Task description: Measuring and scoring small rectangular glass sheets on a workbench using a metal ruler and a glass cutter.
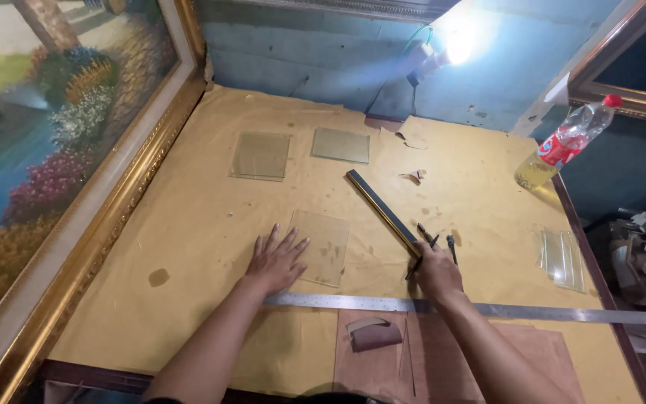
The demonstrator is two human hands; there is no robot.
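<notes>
Glass pane (321,247) under left hand (274,262), right hand (437,271) apparently gripping cutter (422,258), ruler (487,307) near.

Both forearms are bare, no sleeves, rings or watch on left hand (274,262).

A worktop (188,247) covered in tan paper carries three glass panes: two (260,155) (340,144) near the far edge, one (321,247) mid-table; a long steel ruler (487,308); a dark moulding strip (383,211); a plastic bottle (566,144); stacked glass strips (562,259).
</notes>
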